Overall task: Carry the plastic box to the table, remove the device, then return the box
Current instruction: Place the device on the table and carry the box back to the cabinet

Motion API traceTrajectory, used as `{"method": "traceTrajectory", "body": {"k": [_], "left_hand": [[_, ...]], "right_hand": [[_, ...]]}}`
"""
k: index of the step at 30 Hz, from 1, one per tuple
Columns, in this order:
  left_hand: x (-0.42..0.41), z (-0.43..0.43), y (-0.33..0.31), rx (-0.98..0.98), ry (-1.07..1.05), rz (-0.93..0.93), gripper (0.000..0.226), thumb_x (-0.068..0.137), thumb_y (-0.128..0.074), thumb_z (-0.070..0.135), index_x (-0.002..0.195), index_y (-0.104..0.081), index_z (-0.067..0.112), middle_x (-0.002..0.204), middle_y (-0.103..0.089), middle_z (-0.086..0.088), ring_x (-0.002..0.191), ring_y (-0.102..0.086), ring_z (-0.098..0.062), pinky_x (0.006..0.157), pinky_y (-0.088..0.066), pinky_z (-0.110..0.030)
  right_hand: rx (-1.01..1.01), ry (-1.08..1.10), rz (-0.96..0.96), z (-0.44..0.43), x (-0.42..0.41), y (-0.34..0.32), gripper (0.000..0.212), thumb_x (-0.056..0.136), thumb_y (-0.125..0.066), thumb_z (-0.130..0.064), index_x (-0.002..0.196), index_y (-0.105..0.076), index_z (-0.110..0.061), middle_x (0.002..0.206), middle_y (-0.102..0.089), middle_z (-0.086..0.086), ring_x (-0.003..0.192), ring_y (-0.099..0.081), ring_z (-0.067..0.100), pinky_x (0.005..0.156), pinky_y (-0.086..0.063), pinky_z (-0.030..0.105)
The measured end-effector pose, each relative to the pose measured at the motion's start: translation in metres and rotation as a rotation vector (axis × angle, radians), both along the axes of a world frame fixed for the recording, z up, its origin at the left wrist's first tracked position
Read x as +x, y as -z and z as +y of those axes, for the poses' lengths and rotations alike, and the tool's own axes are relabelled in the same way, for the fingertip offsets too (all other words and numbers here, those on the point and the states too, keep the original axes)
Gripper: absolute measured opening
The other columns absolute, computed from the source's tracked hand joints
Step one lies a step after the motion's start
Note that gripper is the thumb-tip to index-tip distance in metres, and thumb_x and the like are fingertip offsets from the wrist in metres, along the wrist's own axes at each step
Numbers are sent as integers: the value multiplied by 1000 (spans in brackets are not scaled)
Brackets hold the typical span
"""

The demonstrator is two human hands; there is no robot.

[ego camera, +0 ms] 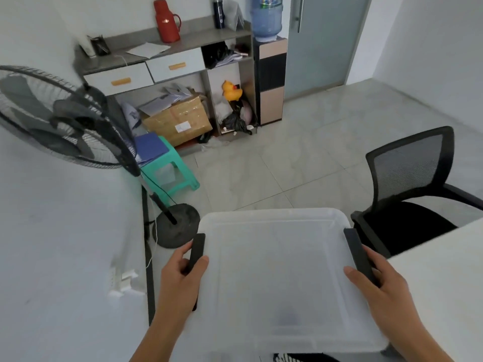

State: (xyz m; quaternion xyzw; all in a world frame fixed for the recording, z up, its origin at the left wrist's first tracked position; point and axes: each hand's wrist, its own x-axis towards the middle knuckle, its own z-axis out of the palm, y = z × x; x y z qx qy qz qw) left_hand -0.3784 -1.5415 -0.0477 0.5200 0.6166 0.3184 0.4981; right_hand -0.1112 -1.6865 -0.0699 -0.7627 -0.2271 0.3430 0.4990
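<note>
A translucent plastic box (277, 270) with a frosted lid and black side latches is held level in front of me, above the floor. My left hand (180, 275) grips its left edge over the black latch, thumb on the lid. My right hand (379, 286) grips the right edge over the other latch. A faint dark shape shows through the lid near the front; I cannot tell what it is. The white table (444, 257) edge lies at the right, beside the box.
A black mesh office chair (410, 189) stands to the right. A standing fan (68, 118) with its round base (177, 226) is at the left, beside a green stool (167, 165). A cluttered cabinet (172, 74), water dispenser (269, 61) and door (324, 40) lie ahead.
</note>
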Motion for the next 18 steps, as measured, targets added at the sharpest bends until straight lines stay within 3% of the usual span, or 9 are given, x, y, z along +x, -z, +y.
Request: {"method": "traceTrajectory", "body": {"k": [4,7,10,14,18], "left_hand": [[45,90,-13,10,-52,-48,34,86,-64,13,117,-58,24,90,-71,-3,83,-67,-20,70,-54,-33],[65,151,-19,26,-109,-87,36,86,-63,11,119,-58,22,102,-69,5,94,-66,-17,81,-53,-34],[77,214,-19,27,-156,-106,34,86,-63,11,117,-58,23,101,-69,7,94,-66,-18,79,-53,-34],[89,306,-3,31,-182,-104,34,85,-65,10,116,-60,22,101,-70,3,93,-67,-19,76,-52,-30],[102,414,7,34,-156,-82,32,83,-66,10,112,-62,25,96,-72,-10,90,-67,-30,84,-54,-43]], "right_hand": [[-9,-46,-27,106,53,-12,49,83,-68,-17,127,-52,-31,98,-68,-7,90,-65,14,81,-52,39],[5,-124,-34,182,82,-23,50,85,-66,-16,131,-49,-28,101,-67,-7,90,-64,11,72,-49,29],[-10,-168,-60,256,100,-30,47,85,-66,-18,127,-50,-33,91,-70,-6,83,-66,18,65,-50,30],[-45,-197,-81,354,112,-22,48,84,-67,-18,127,-52,-31,89,-71,11,82,-65,37,67,-49,39],[-45,-159,-73,450,121,-17,46,83,-67,-18,123,-53,-34,91,-71,14,84,-64,43,73,-52,47]]}}
